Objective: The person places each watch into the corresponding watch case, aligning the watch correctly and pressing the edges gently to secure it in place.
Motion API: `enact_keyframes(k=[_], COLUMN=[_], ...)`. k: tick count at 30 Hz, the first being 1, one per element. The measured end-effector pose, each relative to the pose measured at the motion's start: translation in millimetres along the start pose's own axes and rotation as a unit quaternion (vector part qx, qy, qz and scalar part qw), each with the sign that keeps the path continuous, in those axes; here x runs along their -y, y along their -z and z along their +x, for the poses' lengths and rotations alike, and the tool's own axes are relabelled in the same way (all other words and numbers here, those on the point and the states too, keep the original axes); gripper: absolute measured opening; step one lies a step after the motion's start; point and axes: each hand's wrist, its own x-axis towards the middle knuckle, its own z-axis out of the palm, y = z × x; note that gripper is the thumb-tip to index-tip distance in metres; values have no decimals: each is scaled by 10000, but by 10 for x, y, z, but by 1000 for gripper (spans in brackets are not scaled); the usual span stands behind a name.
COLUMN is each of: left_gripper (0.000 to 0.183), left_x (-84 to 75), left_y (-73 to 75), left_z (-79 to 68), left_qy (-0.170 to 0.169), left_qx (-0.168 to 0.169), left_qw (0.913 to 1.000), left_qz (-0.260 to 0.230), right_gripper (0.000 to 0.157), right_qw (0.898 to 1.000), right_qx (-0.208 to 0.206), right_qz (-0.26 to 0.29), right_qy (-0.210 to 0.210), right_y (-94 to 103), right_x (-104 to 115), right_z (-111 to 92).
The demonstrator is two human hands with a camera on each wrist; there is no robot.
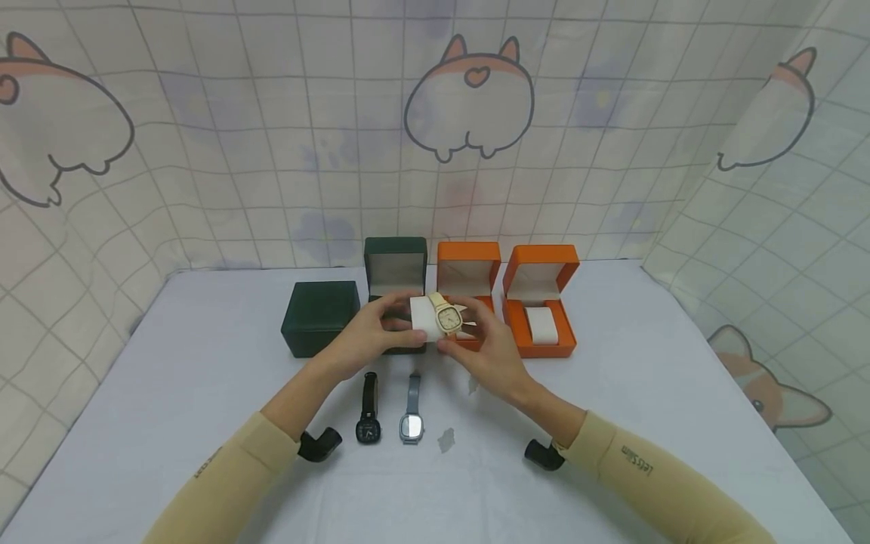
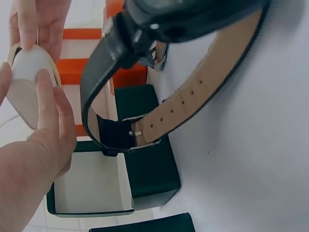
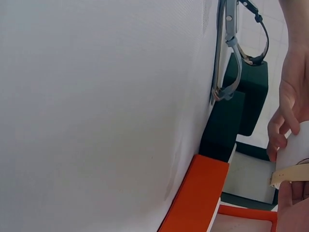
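The left hand grips a white cushion, thumb at its lower edge and fingers curled over the far side, partly closed to the cushion's width. The right hand is curled to a similar width, pinching the cream watch at its strap, by the cushion's other end. Three watches show: the cream one, a black watch and a grey watch, both lying on the table. There are four boxes: a closed green box, an open green box and two open orange boxes. The cream watch lies around the cushion, between the two hands, its dial facing up
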Motion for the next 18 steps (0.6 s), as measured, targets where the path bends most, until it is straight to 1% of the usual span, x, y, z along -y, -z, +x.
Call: enact_keyframes(k=[6, 14, 18], left_gripper=[75, 74, 74], left_x=[1, 5, 6], left_y=[-14, -19, -28], left_z=[-1, 14, 22], left_qy=[161, 193, 201], left_qx=[-76, -40, -42], left_qw=[9995, 9985, 9980], left_qz=[-254, -504, -599], right_gripper=[57, 56, 57], right_qw=[9998, 9994, 9994], right_qx=[-21, -93, -103], right_qz=[94, -64, -93], right_qy=[176, 332, 328], right_y=[16, 27, 23], right_x=[-93, -143, -136], right_z=[15, 23, 23])
